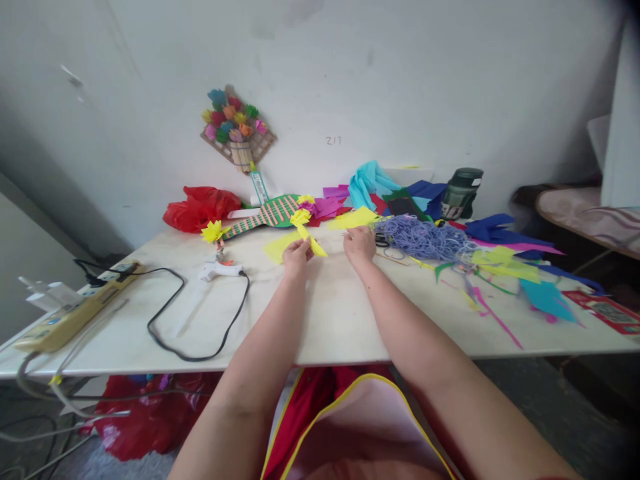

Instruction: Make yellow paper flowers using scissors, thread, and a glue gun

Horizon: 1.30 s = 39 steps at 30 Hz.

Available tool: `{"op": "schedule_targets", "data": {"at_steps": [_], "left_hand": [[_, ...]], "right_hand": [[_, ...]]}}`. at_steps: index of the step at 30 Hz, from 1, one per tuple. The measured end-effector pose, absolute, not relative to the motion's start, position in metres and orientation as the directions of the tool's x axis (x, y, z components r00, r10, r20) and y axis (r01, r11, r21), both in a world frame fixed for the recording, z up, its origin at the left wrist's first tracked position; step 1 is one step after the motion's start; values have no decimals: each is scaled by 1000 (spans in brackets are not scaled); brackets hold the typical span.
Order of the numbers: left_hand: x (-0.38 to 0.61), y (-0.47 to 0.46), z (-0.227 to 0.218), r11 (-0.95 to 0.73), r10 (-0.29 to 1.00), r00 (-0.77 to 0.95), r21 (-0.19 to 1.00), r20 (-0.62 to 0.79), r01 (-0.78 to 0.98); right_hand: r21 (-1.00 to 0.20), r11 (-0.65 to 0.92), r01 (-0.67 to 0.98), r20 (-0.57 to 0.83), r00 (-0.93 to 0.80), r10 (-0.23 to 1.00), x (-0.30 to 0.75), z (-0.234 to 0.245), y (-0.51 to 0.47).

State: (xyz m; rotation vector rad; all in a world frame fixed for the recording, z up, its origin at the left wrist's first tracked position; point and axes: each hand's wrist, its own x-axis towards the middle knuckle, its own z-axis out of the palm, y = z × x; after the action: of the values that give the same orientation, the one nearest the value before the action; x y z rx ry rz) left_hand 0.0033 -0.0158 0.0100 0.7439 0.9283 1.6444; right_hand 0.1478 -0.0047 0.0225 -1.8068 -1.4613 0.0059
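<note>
My left hand (297, 259) pinches a folded strip of yellow crepe paper (318, 248) just above the tabletop. A yellow paper flower (301, 218) rises right behind those fingers; whether it joins the strip, I cannot tell. A flat yellow paper sheet (278, 249) lies beside and partly under the hand. To the right, my right hand (360, 244) is closed, its fingertips in front of another yellow paper piece (358, 218). What sits in its fingers is too small to make out. Dark-handled scissors (381, 240) lie by the right hand, partly covered by purple string.
A white glue gun (221, 269) with a looping black cord stands left, near a power strip (75, 310). Behind is a green striped fan-shaped piece (273, 215). A purple string tangle (425, 238), coloured paper scraps and a dark green bottle (461, 193) occupy the right.
</note>
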Motion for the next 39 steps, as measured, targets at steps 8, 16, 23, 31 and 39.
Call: {"op": "schedule_targets", "data": {"at_steps": [8,16,23,31,39], "left_hand": [[3,-15,8,-148,969,-243,879,37,-454],[3,-14,8,-143,971,-236,884,37,-445],[4,-14,9,-135,962,-272,877,5,-461],[3,-14,8,-126,968,-249,869,3,-479],[3,-15,9,-132,962,-272,868,-4,-479]], "right_hand": [[-518,-219,827,260,396,881,163,16,1],[-444,-278,852,209,400,893,160,20,1],[-742,80,665,390,331,859,157,16,13],[-913,329,242,384,230,894,131,14,11],[-882,399,250,442,152,884,122,13,8]]}}
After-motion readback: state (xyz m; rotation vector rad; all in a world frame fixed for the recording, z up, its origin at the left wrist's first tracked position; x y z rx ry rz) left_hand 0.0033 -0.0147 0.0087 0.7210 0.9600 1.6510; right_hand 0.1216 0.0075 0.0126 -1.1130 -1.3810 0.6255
